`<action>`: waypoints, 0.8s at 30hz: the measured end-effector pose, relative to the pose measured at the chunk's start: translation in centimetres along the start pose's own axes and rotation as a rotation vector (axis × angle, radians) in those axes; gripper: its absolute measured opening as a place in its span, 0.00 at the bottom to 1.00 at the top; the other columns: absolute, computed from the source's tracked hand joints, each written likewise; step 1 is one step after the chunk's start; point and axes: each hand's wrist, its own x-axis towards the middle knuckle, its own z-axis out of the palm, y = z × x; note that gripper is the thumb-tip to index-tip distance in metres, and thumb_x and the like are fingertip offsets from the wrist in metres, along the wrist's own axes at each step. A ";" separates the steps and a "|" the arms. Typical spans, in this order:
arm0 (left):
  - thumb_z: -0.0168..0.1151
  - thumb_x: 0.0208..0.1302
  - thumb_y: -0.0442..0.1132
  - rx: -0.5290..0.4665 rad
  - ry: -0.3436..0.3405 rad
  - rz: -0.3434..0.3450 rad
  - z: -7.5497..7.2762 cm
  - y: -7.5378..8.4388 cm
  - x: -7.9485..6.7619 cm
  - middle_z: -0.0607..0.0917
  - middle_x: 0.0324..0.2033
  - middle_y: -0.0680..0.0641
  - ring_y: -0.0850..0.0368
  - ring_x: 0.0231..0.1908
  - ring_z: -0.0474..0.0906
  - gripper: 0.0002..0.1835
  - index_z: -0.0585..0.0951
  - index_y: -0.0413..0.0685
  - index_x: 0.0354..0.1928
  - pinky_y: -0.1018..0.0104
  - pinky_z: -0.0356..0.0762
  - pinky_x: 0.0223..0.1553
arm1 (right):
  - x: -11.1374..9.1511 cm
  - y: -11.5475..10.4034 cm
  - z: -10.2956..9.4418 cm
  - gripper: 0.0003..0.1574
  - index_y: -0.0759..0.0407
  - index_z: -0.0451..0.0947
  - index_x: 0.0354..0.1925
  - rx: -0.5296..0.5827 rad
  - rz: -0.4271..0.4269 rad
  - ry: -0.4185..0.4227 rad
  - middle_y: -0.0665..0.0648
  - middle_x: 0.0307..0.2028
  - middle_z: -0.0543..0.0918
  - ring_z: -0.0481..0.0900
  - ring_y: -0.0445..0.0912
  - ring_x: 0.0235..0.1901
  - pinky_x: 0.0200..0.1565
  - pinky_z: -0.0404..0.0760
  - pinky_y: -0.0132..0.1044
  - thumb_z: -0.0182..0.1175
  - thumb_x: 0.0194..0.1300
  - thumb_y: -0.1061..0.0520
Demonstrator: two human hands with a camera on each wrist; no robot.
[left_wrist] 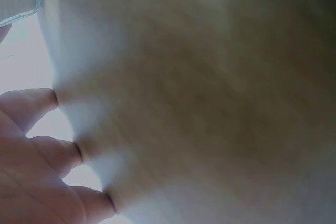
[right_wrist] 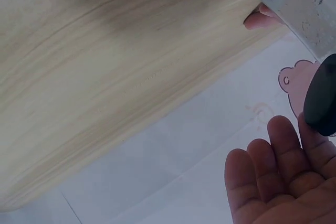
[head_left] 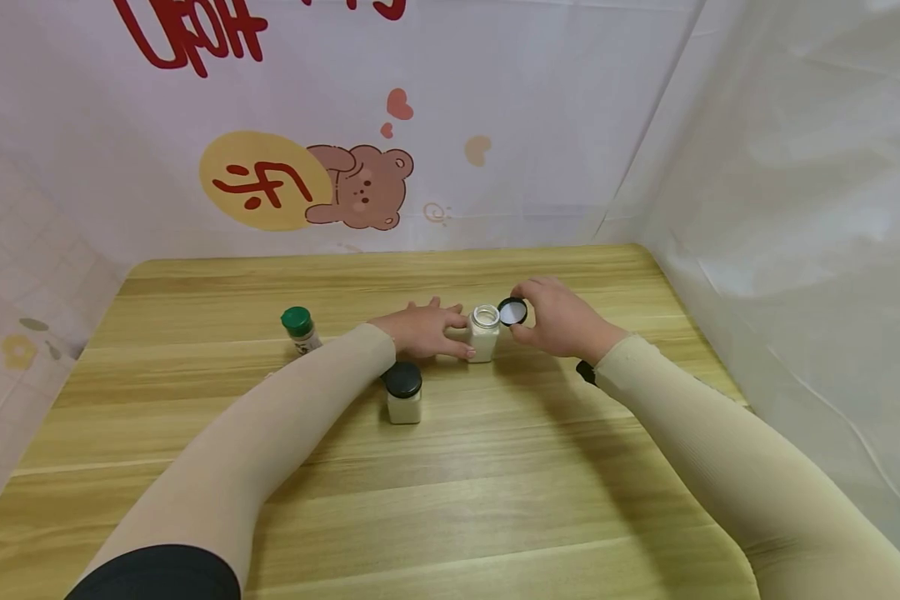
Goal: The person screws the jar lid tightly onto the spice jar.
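A square clear jar (head_left: pixel 483 340) with pale contents stands uncovered on the table. My left hand (head_left: pixel 423 329) holds it low between thumb and index finger. The other fingers (left_wrist: pixel 55 153) of that hand are spread with their tips on the tabletop in the left wrist view. Just right of the jar's mouth, my right hand (head_left: pixel 558 317) pinches a black lid (head_left: pixel 513 312), its pale inside facing me. The right wrist view shows the lid (right_wrist: pixel 321 98) near the jar (right_wrist: pixel 302 9), which carries a barcode label, with the remaining fingers (right_wrist: pixel 262 166) extended.
A second square jar (head_left: pixel 404 404) with a black lid stands nearer, beside my left forearm. Farther left is a green-capped shaker bottle (head_left: pixel 300 327), partly behind the sleeve. The wooden table (head_left: pixel 495 500) meets a printed backdrop (head_left: pixel 570 125) at its far edge.
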 end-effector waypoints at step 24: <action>0.58 0.66 0.76 0.003 -0.003 -0.004 0.1 -0.3 0.2 0.51 0.85 0.49 0.32 0.83 0.33 0.45 0.67 0.67 0.80 0.25 0.30 0.78 | 0.3 -0.8 0.0 0.27 0.67 0.76 0.60 0.103 -0.023 0.016 0.65 0.58 0.81 0.77 0.61 0.63 0.68 0.75 0.58 0.69 0.68 0.56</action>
